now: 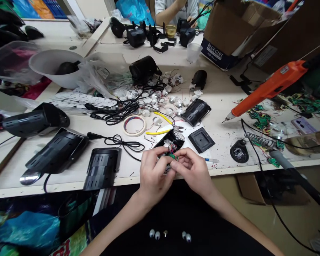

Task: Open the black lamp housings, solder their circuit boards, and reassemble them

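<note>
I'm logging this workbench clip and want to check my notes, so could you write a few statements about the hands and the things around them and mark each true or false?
1. Both hands, left hand and right hand, hold a small green circuit board with wires over an open black housing. True.
2. The roll of tape lies to the right of the hands. False: it lies on the table up and to their left.
3. An orange power screwdriver hangs at the right, tip pointing down to the left. True.
4. The yellow-handled cutters are in the right hand. False: they lie on the table beyond the hands.
5. The white bowl is at the far right. False: it is at the far left.
</note>
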A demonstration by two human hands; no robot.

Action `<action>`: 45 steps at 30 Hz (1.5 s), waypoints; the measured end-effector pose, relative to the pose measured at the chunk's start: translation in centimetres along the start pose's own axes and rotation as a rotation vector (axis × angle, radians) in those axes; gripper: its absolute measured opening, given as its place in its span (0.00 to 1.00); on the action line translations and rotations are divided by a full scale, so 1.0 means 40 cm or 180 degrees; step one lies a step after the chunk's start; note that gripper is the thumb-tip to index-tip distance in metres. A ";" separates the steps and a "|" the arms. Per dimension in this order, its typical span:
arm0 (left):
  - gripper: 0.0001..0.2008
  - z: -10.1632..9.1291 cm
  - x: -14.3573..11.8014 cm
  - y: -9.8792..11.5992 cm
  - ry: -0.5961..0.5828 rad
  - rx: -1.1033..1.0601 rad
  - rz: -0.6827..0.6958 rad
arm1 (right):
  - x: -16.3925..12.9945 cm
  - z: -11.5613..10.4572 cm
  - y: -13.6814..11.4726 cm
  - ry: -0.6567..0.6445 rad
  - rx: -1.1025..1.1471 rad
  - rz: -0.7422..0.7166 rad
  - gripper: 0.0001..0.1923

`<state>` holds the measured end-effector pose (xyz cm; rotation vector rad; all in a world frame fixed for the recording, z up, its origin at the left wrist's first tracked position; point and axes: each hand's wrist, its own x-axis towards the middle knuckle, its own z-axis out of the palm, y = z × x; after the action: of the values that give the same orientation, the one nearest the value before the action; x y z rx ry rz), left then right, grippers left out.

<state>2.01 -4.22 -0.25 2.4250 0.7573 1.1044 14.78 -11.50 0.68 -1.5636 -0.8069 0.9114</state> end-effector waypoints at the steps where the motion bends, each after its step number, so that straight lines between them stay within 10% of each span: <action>1: 0.03 0.007 0.002 0.003 -0.0112 -0.0135 -0.0049 | -0.001 -0.004 0.004 -0.0004 0.0122 0.0145 0.11; 9: 0.14 0.009 0.050 -0.024 -0.1003 -0.1078 -0.0265 | 0.017 -0.087 0.023 -0.0313 0.0363 0.0267 0.16; 15: 0.05 0.000 0.056 -0.025 -0.0524 -0.0541 -0.0198 | 0.043 -0.118 0.039 -0.0546 0.0717 0.0337 0.14; 26: 0.08 0.014 0.015 0.004 -0.0687 -0.1290 -0.1626 | 0.062 -0.114 0.048 -0.0861 0.0725 0.0348 0.16; 45: 0.06 -0.028 0.023 -0.069 -0.0452 -0.1018 -0.1577 | 0.078 -0.100 0.056 -0.0528 0.0163 0.0049 0.16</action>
<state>0.78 -1.37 -0.46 1.8844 0.9787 0.7776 19.83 -11.02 -1.53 -1.4652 -0.8822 1.0757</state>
